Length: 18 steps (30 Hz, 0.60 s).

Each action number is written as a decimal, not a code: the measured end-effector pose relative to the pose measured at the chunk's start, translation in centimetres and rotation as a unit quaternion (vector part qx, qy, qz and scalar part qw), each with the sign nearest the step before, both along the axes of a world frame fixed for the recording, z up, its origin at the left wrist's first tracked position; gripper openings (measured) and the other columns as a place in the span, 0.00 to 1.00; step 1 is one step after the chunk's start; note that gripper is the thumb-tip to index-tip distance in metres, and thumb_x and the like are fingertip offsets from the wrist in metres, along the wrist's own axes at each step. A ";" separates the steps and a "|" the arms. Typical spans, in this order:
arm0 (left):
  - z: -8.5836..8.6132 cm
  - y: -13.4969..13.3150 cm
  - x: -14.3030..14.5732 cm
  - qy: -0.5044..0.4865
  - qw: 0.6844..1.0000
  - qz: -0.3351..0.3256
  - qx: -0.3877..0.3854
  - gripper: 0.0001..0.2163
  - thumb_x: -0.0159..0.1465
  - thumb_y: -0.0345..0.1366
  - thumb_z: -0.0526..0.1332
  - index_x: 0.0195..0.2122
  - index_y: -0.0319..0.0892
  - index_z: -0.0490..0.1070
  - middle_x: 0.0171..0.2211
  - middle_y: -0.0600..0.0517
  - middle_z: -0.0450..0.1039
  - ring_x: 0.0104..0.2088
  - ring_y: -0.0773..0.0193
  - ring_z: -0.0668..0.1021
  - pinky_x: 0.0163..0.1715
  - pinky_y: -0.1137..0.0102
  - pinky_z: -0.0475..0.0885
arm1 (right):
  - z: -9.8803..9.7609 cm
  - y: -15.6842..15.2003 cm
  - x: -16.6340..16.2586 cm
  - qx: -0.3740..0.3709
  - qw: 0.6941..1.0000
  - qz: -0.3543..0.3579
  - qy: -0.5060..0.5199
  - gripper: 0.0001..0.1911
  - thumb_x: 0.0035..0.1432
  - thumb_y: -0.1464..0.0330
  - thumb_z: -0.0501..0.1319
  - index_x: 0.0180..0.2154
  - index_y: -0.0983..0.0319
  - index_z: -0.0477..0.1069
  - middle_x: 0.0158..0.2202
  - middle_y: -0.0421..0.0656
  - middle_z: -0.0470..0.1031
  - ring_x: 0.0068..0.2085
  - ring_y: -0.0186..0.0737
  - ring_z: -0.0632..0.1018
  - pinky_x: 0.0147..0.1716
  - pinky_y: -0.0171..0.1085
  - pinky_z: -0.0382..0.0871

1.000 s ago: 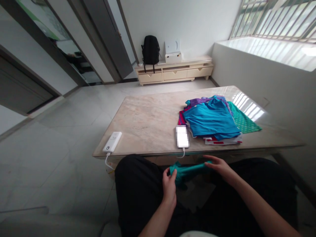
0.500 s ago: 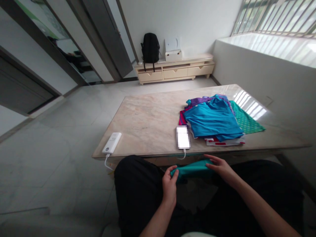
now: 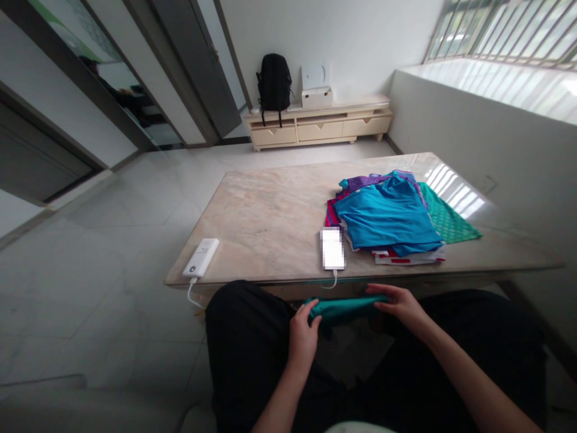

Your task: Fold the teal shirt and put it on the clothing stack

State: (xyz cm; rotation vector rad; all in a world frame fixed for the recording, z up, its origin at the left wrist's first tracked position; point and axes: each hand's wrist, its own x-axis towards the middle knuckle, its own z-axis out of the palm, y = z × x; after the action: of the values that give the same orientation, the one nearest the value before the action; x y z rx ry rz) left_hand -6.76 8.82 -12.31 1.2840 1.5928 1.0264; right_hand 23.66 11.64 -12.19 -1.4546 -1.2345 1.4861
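Observation:
A folded teal cloth (image 3: 345,307) stretches between my two hands, low over my lap just below the table's near edge. My left hand (image 3: 303,338) grips its left end with curled fingers. My right hand (image 3: 399,302) rests on its right end, fingers laid over the top. On the marble table (image 3: 270,222) above lies a stack of clothes (image 3: 387,219) topped by a blue garment, with purple, red, white and green pieces beneath it.
A phone (image 3: 332,248) lies on the table beside the stack, its cable running over the edge. A white power bank (image 3: 201,257) sits at the near left corner. At the far wall stand a low cabinet (image 3: 318,127), black backpack (image 3: 273,83) and white box (image 3: 317,96).
The teal cloth hung crumpled from my hands; now it is pulled flatter and straighter between them, raised slightly toward the table edge. The camera view shifted a little.

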 end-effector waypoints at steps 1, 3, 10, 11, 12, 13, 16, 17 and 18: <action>0.2 0.0 -0.1 0.012 1.000 -0.001 0.009 0.17 0.57 0.26 0.65 0.46 0.48 0.84 0.48 0.45 0.83 0.51 0.48 0.81 0.58 0.52 0.72 | 0.0 0.1 -0.1 0.010 1.000 0.000 -0.018 0.30 0.48 0.60 0.73 0.54 0.61 0.80 0.51 0.51 0.82 0.50 0.57 0.82 0.47 0.47 0.78; 0.5 0.0 -0.3 0.034 0.999 -0.008 0.029 0.15 0.58 0.26 0.64 0.42 0.48 0.84 0.44 0.46 0.83 0.48 0.49 0.82 0.54 0.53 0.74 | 0.0 0.2 -0.4 0.032 0.998 -0.007 -0.049 0.25 0.48 0.61 0.72 0.49 0.61 0.82 0.48 0.50 0.83 0.51 0.57 0.82 0.50 0.47 0.77; 1.3 0.0 -0.7 0.155 0.982 -0.070 0.084 0.12 0.63 0.24 0.61 0.38 0.46 0.83 0.36 0.47 0.81 0.42 0.51 0.80 0.46 0.57 0.75 | 0.1 0.2 -0.5 0.098 0.987 -0.016 -0.125 0.15 0.53 0.59 0.67 0.41 0.57 0.84 0.44 0.46 0.83 0.47 0.53 0.81 0.50 0.47 0.73; 1.4 0.1 -0.7 0.173 0.978 -0.078 0.087 0.12 0.64 0.24 0.61 0.39 0.45 0.83 0.36 0.47 0.81 0.42 0.51 0.79 0.46 0.58 0.75 | 0.1 0.1 -0.5 0.105 0.986 -0.014 -0.132 0.14 0.54 0.59 0.66 0.41 0.57 0.83 0.43 0.45 0.83 0.47 0.53 0.81 0.50 0.47 0.73; 1.4 0.1 -0.7 0.190 0.974 -0.085 0.089 0.11 0.65 0.24 0.61 0.39 0.44 0.83 0.36 0.47 0.80 0.42 0.51 0.79 0.46 0.58 0.74 | 0.1 0.1 -0.6 0.112 0.984 -0.012 -0.138 0.14 0.55 0.59 0.66 0.40 0.57 0.84 0.43 0.45 0.83 0.46 0.52 0.81 0.50 0.46 0.73; 1.4 0.1 -0.7 0.205 0.970 -0.090 0.090 0.11 0.65 0.24 0.61 0.40 0.44 0.82 0.37 0.47 0.80 0.43 0.51 0.79 0.46 0.58 0.74 | 0.1 0.1 -0.5 0.118 0.982 -0.010 -0.144 0.13 0.55 0.60 0.65 0.39 0.57 0.84 0.42 0.45 0.83 0.46 0.52 0.81 0.50 0.46 0.73; 1.4 0.0 -0.7 0.239 0.962 -0.099 0.090 0.11 0.66 0.23 0.61 0.41 0.43 0.82 0.38 0.47 0.81 0.45 0.51 0.79 0.47 0.57 0.73 | 0.0 0.2 -0.5 0.131 0.978 -0.003 -0.160 0.12 0.56 0.60 0.64 0.38 0.57 0.84 0.41 0.45 0.82 0.45 0.52 0.81 0.49 0.45 0.73; 1.5 0.0 -0.6 0.247 0.960 -0.101 0.089 0.11 0.66 0.23 0.61 0.41 0.43 0.82 0.39 0.47 0.81 0.45 0.51 0.79 0.47 0.57 0.72 | -0.1 0.2 -0.5 0.135 0.977 0.000 -0.166 0.12 0.56 0.60 0.64 0.38 0.57 0.84 0.41 0.45 0.82 0.45 0.51 0.81 0.49 0.45 0.73; 1.5 0.0 -0.6 0.253 0.958 -0.102 0.088 0.11 0.66 0.23 0.61 0.41 0.43 0.82 0.39 0.47 0.81 0.45 0.51 0.79 0.47 0.57 0.72 | -0.1 0.2 -0.4 0.138 0.976 0.003 -0.171 0.13 0.57 0.60 0.63 0.39 0.57 0.84 0.41 0.45 0.82 0.45 0.51 0.81 0.49 0.45 0.73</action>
State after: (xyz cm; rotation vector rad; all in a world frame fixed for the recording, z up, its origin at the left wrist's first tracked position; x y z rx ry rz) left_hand -7.35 8.82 -10.80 1.9059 1.7130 0.7555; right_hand 23.23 11.85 -12.33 -1.5548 -1.5807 1.0404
